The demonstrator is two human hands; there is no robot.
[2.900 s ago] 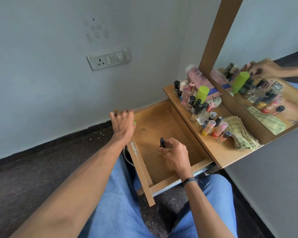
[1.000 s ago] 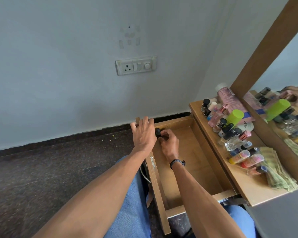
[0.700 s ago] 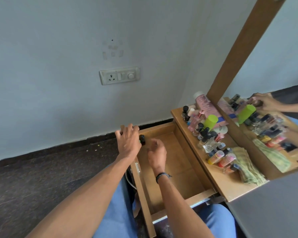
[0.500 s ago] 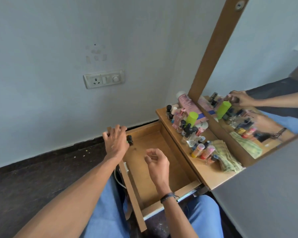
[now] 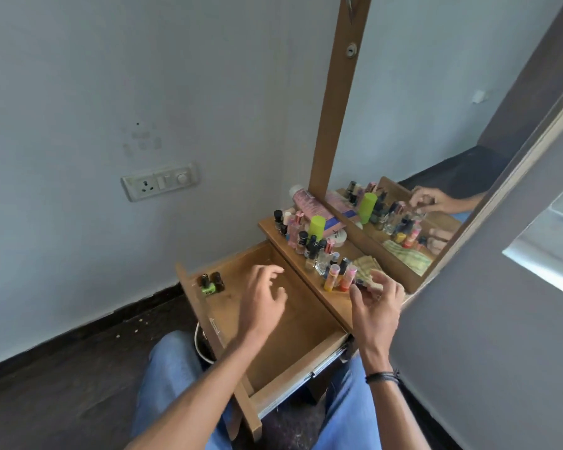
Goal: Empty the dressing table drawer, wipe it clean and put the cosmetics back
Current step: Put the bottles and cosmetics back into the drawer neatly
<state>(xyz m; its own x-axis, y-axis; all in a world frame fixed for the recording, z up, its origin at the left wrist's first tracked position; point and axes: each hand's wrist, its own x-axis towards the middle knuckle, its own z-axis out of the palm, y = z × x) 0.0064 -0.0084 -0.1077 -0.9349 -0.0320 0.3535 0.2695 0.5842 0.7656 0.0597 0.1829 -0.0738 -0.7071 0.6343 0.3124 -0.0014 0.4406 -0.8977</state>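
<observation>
On my feed the drawer [image 5: 306, 337] is pulled right out from under the desk [image 5: 337, 308], wood bottom mostly bare. Only 2 items inside, both upright in the far-L corner and touching each other: a green nail polish [image 5: 208, 289] w/ a black cap, and a dark bottle [image 5: 217, 280] just to its R.

L hand [image 5: 264, 300] hovers over the drawer's middle, fingers [image 5: 268, 271] spread and slack, nothing in them. R hand [image 5: 376, 303] is over the desk's front edge, fingers [image 5: 356, 295] loosely bent, nothing gripped. The tips are v. near a small dark item by the tubes; contact or not, I can't tell.

The other cosmetics [image 5: 311, 245] stand packed along the desk:
- lime-capped bottle [image 5: 317, 226] mid-row
- orange tube [image 5: 331, 278] and pink tube [image 5: 348, 278] at the near end
- big pink bottle [image 5: 306, 203] lying at the far end by the mirror frame

A folded checked cloth [image 5: 366, 266] sits btw the tubes and the mirror [image 5: 436, 141]. Black band [image 5: 382, 377] on the R wrist. Wall socket [image 5: 160, 181] on the wall to the L.
</observation>
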